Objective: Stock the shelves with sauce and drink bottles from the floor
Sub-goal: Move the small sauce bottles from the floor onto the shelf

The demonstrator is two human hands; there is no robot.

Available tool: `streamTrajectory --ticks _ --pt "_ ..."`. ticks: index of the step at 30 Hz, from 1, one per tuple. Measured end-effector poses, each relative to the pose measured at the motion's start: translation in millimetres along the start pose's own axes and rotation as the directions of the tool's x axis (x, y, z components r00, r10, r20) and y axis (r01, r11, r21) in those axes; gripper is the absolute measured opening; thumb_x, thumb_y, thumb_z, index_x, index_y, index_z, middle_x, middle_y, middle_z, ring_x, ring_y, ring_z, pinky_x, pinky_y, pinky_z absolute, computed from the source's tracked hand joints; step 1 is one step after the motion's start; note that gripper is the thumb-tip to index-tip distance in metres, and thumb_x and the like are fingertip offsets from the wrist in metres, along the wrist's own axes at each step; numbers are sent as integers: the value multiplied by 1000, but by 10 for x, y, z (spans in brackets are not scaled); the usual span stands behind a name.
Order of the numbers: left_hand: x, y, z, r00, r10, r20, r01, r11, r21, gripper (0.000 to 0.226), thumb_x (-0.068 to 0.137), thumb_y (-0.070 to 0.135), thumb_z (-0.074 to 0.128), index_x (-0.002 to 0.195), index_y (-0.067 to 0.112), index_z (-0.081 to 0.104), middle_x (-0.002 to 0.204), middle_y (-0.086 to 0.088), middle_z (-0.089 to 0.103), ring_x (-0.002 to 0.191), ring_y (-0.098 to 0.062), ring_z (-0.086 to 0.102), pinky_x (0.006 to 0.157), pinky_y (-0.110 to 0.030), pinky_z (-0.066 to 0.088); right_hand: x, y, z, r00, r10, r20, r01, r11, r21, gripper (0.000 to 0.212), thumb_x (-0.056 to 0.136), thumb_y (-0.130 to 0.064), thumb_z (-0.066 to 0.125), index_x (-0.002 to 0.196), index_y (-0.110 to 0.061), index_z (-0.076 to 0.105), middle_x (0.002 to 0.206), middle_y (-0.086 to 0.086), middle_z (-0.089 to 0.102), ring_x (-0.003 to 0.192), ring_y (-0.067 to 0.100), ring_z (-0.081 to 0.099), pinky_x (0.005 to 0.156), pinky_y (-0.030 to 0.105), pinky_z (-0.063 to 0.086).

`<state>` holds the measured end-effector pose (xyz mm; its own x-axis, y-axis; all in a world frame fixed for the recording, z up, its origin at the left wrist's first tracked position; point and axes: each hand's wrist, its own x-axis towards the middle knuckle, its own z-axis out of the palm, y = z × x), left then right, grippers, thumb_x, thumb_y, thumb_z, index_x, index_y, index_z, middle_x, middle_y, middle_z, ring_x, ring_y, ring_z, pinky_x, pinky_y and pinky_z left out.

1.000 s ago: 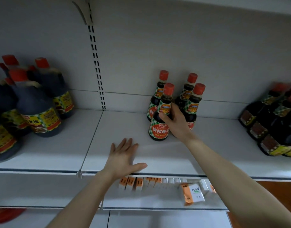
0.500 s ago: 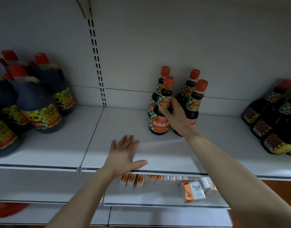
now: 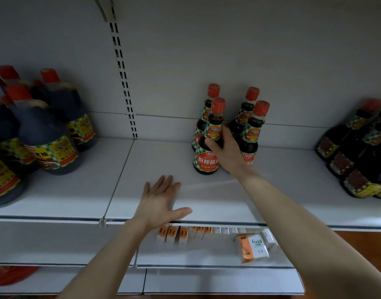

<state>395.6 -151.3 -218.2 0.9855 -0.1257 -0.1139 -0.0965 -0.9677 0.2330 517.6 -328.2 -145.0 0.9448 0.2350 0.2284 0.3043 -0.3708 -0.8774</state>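
Still wrapped round the front soy sauce bottle point(image 3: 205, 161), the right hand point(image 3: 228, 152) is easing it back toward the three bottles point(image 3: 253, 128) just behind the grip, nearing release.

R hand point(image 3: 227, 153) grips sauce bottle point(image 3: 207, 147) on shelf point(image 3: 271, 190); L hand point(image 3: 161, 201) prob. flat.

Your view is dim and grey-blue, brightest on the front of the shelf point(image 3: 217, 203) by your left hand point(image 3: 159, 201), with a pale streak of glare just past it and the back wall point(image 3: 250, 50) in shade. The label on the middle bottle point(image 3: 206, 157) reads sharp, but the right bottles point(image 3: 355, 160) and the boxes point(image 3: 185, 233) below are smeared, and the wide lens bends the shelf lines at the edges.
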Motion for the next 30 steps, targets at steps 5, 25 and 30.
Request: streamTrajectory --ticks 5,25,30 --pt "-10 -3 8 1000 -1 -11 1 1000 -9 130 41 95 -13 146 26 19 157 -1 5 145 -19 0 114 -49 3 -116 28 17 999 16 32 -17 999 36 57 89 -20 58 139 -14 31 128 -8 46 118 3 42 96 14 36" --pt "-8 10 -3 1000 -19 -11 18 1000 -12 135 36 98 -11 146 26 22 157 0 8 145 -18 3 114 -48 5 -1111 472 -202 977 158 140 -92 916 -391 52 91 -26 55 136 -5 40 142 11 42 131 23 39 102 22 29" --pt "3 15 -4 1000 -24 -16 24 1000 -5 136 34 98 -10 145 26 22 157 -1 9 145 -18 4 114 -48 6 -1192 457 -272 973 167 158 -91 912 -401 51 92 -28 53 136 -5 40 141 10 43 131 21 39 103 22 29"
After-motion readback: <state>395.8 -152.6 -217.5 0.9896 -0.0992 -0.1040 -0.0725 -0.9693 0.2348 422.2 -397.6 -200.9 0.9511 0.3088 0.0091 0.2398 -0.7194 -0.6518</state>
